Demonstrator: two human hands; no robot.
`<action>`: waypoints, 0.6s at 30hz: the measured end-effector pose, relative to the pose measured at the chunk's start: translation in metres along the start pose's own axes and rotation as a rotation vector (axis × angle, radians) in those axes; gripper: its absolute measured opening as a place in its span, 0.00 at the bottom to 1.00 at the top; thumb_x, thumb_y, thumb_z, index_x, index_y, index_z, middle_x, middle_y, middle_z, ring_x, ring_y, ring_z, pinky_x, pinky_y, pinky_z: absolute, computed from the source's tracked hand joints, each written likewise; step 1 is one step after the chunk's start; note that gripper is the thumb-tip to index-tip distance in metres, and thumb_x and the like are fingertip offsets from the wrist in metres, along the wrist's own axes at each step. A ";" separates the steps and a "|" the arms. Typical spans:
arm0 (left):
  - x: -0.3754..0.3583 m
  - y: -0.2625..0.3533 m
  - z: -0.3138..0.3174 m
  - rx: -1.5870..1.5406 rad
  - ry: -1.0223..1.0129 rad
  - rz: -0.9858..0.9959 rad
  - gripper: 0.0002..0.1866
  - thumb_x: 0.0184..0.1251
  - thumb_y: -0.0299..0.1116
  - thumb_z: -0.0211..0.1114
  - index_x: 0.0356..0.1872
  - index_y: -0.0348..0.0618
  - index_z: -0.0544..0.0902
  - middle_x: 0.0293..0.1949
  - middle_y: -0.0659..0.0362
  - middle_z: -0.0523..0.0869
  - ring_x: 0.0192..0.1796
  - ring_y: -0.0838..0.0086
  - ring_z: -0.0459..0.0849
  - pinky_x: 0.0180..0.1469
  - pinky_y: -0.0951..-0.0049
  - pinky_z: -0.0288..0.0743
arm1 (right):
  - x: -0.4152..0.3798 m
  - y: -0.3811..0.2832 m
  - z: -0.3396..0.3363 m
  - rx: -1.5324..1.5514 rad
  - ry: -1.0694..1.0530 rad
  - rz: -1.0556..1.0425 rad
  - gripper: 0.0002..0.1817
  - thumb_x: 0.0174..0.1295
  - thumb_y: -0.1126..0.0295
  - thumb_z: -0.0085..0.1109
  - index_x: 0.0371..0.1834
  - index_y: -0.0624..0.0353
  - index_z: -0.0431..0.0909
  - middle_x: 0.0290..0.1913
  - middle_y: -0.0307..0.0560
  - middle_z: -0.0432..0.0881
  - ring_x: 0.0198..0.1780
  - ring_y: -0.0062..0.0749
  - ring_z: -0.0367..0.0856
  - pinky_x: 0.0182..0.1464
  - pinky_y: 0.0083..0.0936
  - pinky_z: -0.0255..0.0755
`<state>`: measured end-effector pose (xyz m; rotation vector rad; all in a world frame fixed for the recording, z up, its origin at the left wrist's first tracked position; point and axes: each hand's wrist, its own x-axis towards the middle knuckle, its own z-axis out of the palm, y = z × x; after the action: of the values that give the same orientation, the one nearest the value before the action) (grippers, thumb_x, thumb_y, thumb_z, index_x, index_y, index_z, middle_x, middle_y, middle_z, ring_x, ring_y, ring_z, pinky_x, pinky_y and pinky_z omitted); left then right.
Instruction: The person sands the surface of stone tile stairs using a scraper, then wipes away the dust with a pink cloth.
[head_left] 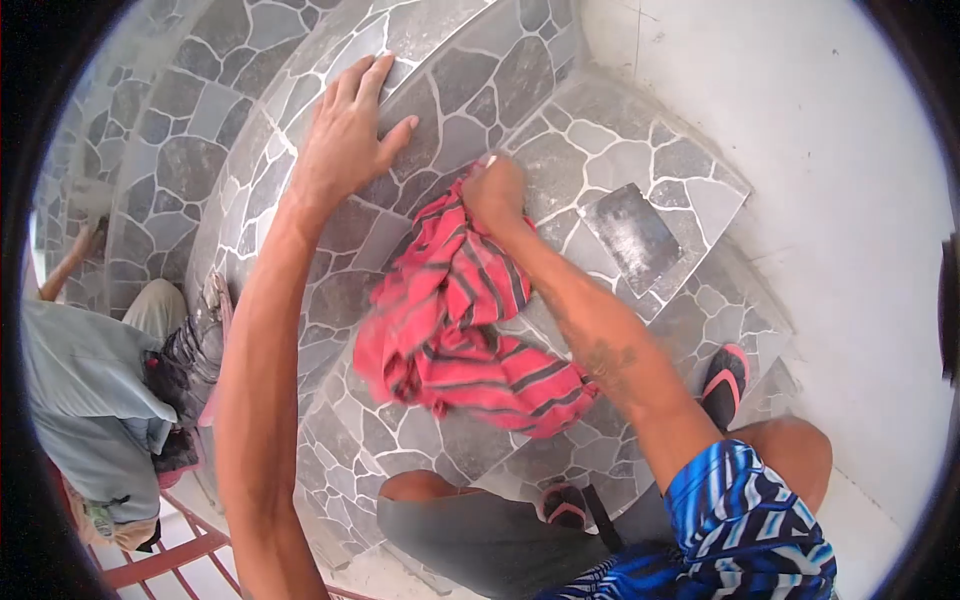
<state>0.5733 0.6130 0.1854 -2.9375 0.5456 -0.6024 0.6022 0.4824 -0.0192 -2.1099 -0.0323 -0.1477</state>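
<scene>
At the far left a co-worker in a grey shirt (85, 390) is crouching. We are bracing our left hand (345, 135) flat, fingers spread, on the grey stone-patterned tiled steps (190, 160), while our right hand (493, 190) is gripping the red striped cloth (460, 320) against the tiles (grout haze seemingly mostly gone); a steel trowel (632, 237) is lying beyond.

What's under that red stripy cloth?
The red striped cloth, gripped by the right hand, lies on the stone-patterned tile steps. The tiles directly beneath it are covered, so nothing more shows.
</scene>
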 end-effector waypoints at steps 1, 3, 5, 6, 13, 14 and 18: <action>-0.001 0.000 -0.001 -0.003 -0.010 0.003 0.37 0.62 0.42 0.68 0.69 0.37 0.67 0.67 0.43 0.70 0.67 0.48 0.70 0.69 0.55 0.63 | -0.003 -0.001 0.003 0.113 -0.035 0.027 0.15 0.55 0.63 0.59 0.30 0.69 0.83 0.33 0.67 0.84 0.39 0.62 0.85 0.43 0.48 0.78; -0.002 0.001 -0.002 -0.004 -0.017 -0.004 0.36 0.62 0.42 0.68 0.69 0.37 0.67 0.67 0.43 0.70 0.68 0.48 0.70 0.69 0.54 0.63 | 0.024 0.005 -0.014 0.108 0.132 0.047 0.16 0.54 0.64 0.59 0.29 0.70 0.82 0.32 0.68 0.84 0.38 0.62 0.85 0.43 0.48 0.78; 0.001 0.003 0.002 -0.015 -0.022 0.005 0.36 0.63 0.42 0.67 0.69 0.37 0.67 0.67 0.43 0.70 0.68 0.48 0.69 0.70 0.54 0.62 | 0.073 0.035 -0.022 0.037 0.316 0.048 0.16 0.54 0.64 0.59 0.30 0.71 0.83 0.32 0.68 0.84 0.37 0.62 0.85 0.42 0.48 0.78; 0.001 0.003 0.001 -0.019 -0.023 0.006 0.36 0.63 0.42 0.67 0.69 0.37 0.67 0.67 0.43 0.70 0.68 0.48 0.69 0.70 0.54 0.62 | 0.103 0.054 -0.021 -0.027 0.407 0.028 0.16 0.53 0.64 0.60 0.31 0.70 0.83 0.31 0.68 0.84 0.36 0.62 0.85 0.41 0.47 0.79; 0.002 -0.003 0.002 -0.034 -0.034 0.010 0.35 0.64 0.43 0.67 0.70 0.39 0.66 0.68 0.43 0.69 0.69 0.47 0.68 0.71 0.54 0.60 | 0.123 0.048 -0.044 -0.062 0.350 -0.008 0.19 0.55 0.61 0.57 0.18 0.67 0.82 0.23 0.65 0.82 0.31 0.61 0.85 0.33 0.49 0.76; 0.001 -0.003 0.002 -0.035 -0.037 0.015 0.36 0.64 0.43 0.67 0.70 0.39 0.66 0.68 0.43 0.69 0.69 0.47 0.68 0.71 0.53 0.60 | 0.092 0.038 -0.021 -0.004 0.429 -0.030 0.17 0.58 0.62 0.55 0.24 0.67 0.84 0.25 0.66 0.82 0.31 0.62 0.84 0.32 0.51 0.75; 0.003 -0.001 0.001 -0.029 -0.031 0.032 0.36 0.65 0.42 0.66 0.71 0.39 0.65 0.68 0.43 0.68 0.69 0.47 0.68 0.71 0.53 0.60 | -0.045 -0.024 0.010 0.075 0.282 -0.140 0.13 0.59 0.65 0.56 0.35 0.67 0.81 0.33 0.69 0.80 0.39 0.65 0.79 0.46 0.53 0.72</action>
<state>0.5766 0.6127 0.1856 -2.9538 0.6024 -0.5487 0.5565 0.5052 -0.0088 -1.9937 -0.0163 -0.5187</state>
